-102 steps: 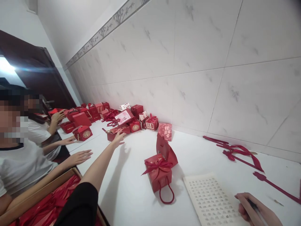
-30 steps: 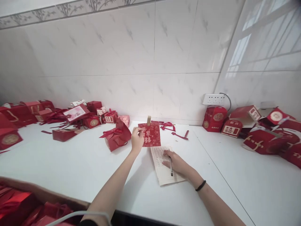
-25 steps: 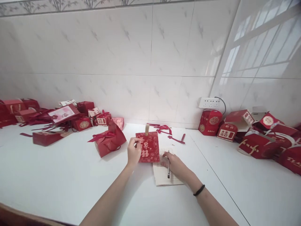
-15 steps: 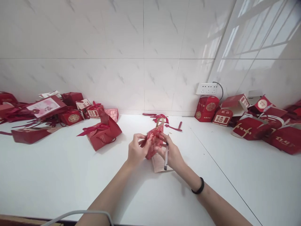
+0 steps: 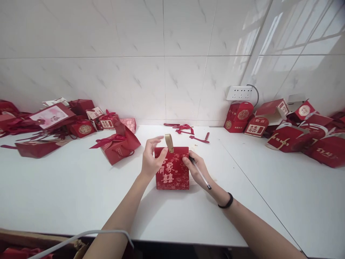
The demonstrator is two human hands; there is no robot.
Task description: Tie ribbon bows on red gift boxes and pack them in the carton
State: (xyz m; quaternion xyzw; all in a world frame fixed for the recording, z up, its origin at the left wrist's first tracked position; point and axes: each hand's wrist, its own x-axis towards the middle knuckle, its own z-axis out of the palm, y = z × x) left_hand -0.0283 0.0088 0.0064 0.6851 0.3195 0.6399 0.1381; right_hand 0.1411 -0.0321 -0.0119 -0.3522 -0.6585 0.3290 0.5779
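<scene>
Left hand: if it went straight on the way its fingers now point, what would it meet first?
Probably the gold loop at the top of the red packet, just ahead of the left hand; how their depths line up is unclear.

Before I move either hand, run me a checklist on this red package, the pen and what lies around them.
1. Right hand on the red package: ok, thumb on the printed face.
2. Left hand grip: cannot tell, thumb over the face, other fingers' hold unclear.
3. Right hand free of other things: not ok, it also holds a pen.
4. Gold loop standing above the top edge: ok.
5. Red ribbon strips clear of both hands: ok, beyond the package.
</scene>
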